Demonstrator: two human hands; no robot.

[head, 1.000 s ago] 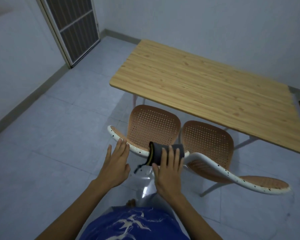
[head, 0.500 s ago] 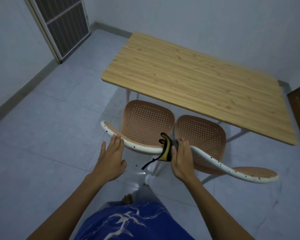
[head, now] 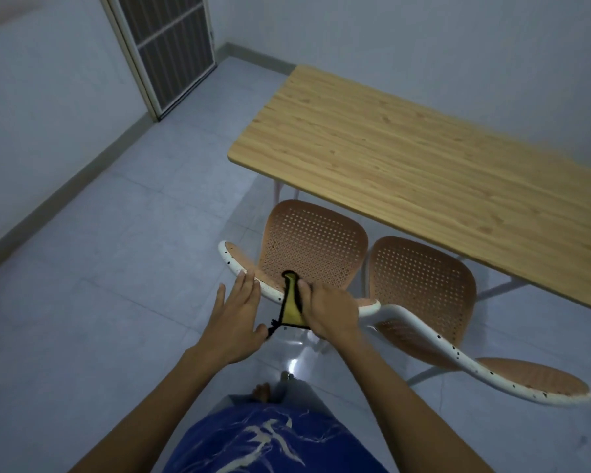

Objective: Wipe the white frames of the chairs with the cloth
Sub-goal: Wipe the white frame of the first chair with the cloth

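Note:
Two chairs with orange perforated seats stand tucked at the table. The left chair (head: 313,245) has a white, black-speckled frame rim (head: 234,264) curving along its back. The right chair (head: 422,288) has a similar white rim (head: 458,356). My right hand (head: 331,310) presses a yellow cloth with black edging (head: 292,307) onto the left chair's rim. A black cord of the cloth hangs below. My left hand (head: 234,324) has its fingers spread, fingertips at the same rim, just left of the cloth.
A long wooden table (head: 423,155) stands behind the chairs. The floor is pale tile (head: 99,268). A grilled door (head: 164,46) is at the back left, and grey walls close the room. My foot and blue shorts show below.
My right hand slid the cloth leftwards along the left chair's rim, showing its yellow side. My left hand stays by the rim. The view shifted.

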